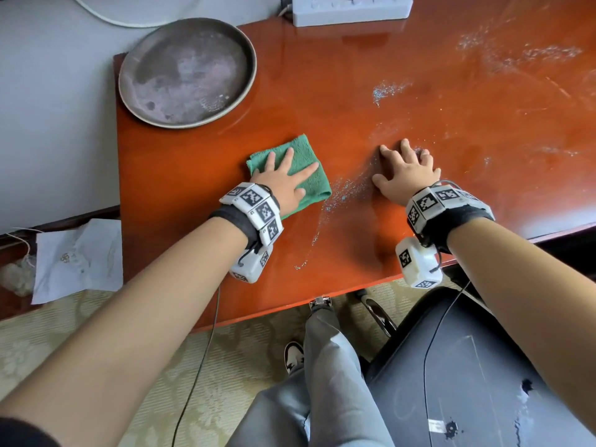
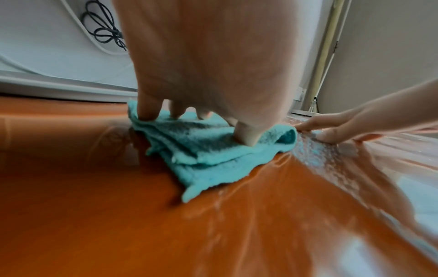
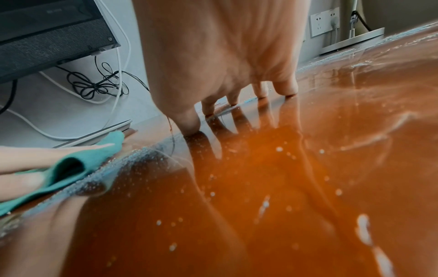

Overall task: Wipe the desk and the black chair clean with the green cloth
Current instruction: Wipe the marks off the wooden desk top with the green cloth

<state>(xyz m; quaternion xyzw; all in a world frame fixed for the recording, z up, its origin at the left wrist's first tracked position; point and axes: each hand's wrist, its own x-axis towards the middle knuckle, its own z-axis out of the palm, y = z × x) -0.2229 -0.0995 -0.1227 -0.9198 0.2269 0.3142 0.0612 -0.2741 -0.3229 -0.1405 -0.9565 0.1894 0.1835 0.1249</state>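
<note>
We are on the desk-wiping step, our left hand (image 1: 283, 185) spread flat on the folded green cloth (image 1: 306, 150) at the counter's (image 1: 419, 91) left end, our right hand (image 1: 404, 174) splayed bare beside it; next the cloth must sweep right through the pale grit (image 1: 346, 188), the black chair (image 1: 467, 366) not yet wiped.

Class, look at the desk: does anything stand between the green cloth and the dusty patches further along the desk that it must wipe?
Yes. The right hand rests flat on the desk, beside the green cloth under the left hand, before the far dust.
</note>
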